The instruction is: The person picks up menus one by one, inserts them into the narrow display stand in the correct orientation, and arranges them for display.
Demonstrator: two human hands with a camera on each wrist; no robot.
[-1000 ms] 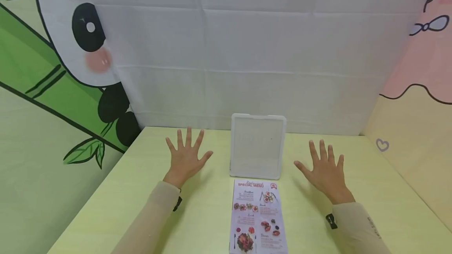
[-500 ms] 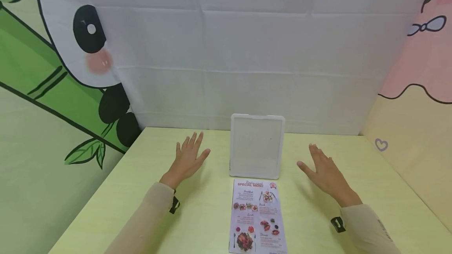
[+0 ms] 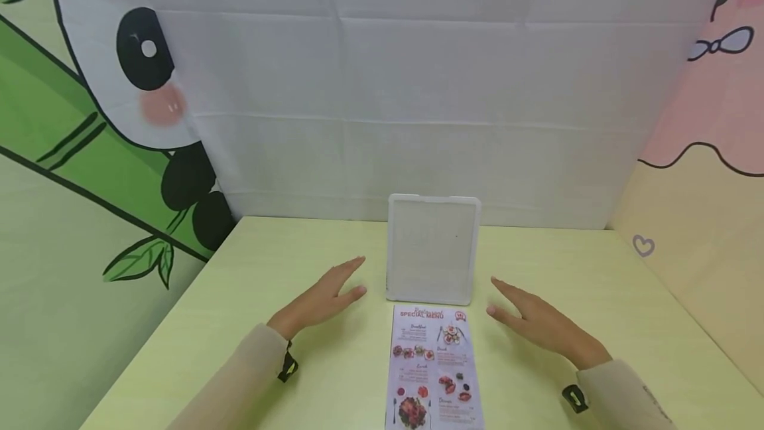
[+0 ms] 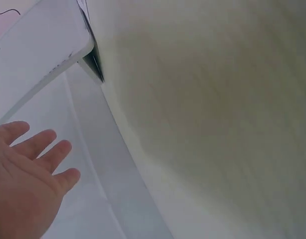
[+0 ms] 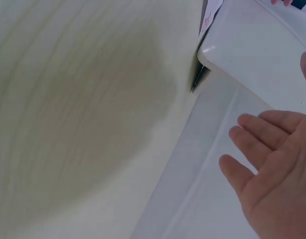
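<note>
The menu sheet (image 3: 432,369) lies flat on the pale yellow-green surface (image 3: 197,344), between the two hands and a little nearer the person than either. Its red heading reads "SPECIAL MENU", with a small red round logo at the upper right corner; the smaller script line above the heading and the section titles beside the food photos are too small to read. Just beyond the sheet's far edge stands the white frame (image 3: 434,249), upright and blank-faced, close to the white cloth backdrop (image 3: 418,98).

The left hand (image 3: 325,298) hovers just left of the menu sheet's top corner, fingers straight and together, pointing toward the white frame, gripping nothing. The right hand (image 3: 540,325) is held the same way on the other side, fingers extended and angled inward toward the frame's lower right corner, also empty. Both are near the frame yet apart from it. From the left wrist view the left hand's fingers (image 4: 41,144) are relaxed and slightly spread, the frame's corner ahead of them; the right wrist view shows the same on its side.

Left of the left hand hangs a panda-and-bamboo print (image 3: 119,105). Right of the right hand is a pink and yellow wall (image 3: 704,171) with a small heart outline (image 3: 644,245).
</note>
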